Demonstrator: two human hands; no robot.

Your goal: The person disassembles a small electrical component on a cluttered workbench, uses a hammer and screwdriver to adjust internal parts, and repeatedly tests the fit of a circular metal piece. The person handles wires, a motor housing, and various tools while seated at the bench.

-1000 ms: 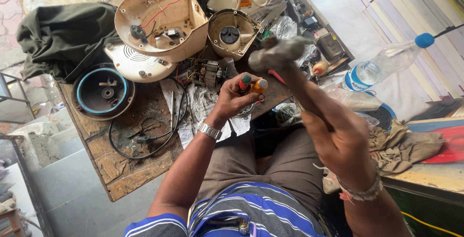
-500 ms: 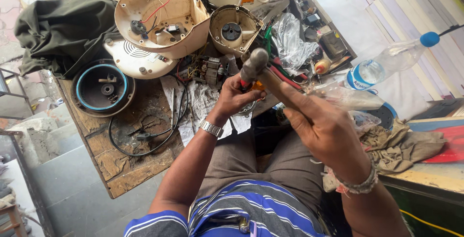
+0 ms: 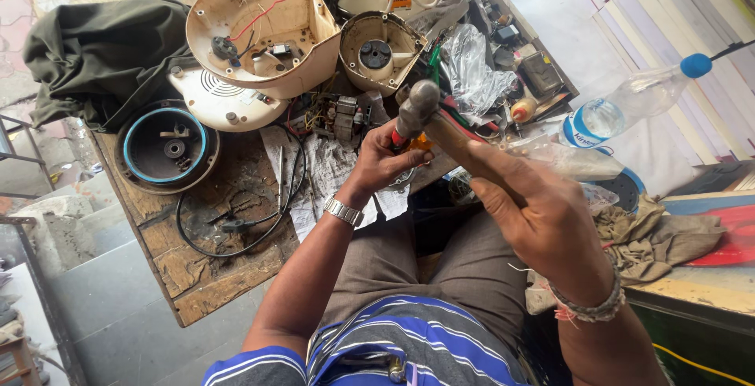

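- Hammer with a dull metal head and a wooden handle sits in the right hand; the fingers wrap tightly round the handle, and the head is raised just above the left hand.
- Left hand has its fingers closed on a small tool with a red and orange grip, held at the near edge of the desk; what lies under the tool's tip cannot be made out.
- Metal wristwatch circles the left wrist, and a beaded band circles the right wrist.
- Crumpled newspaper lies on the desk under and beside the left hand.
- Black cable loops over the worn wood to the left of the paper.
- Round black housing with a blue ring rests near the desk's left edge, beside a white vented cover.
- Large cream appliance shell, open side up with red wires inside, stands behind the white cover; a smaller cream shell lies just to its right.
- Dark green cloth is bunched at the far left of the desk.
- Clear plastic bag lies behind the hammer head among small parts.
- Plastic bottle with a blue cap lies to the right, off the desk, well apart from both hands.
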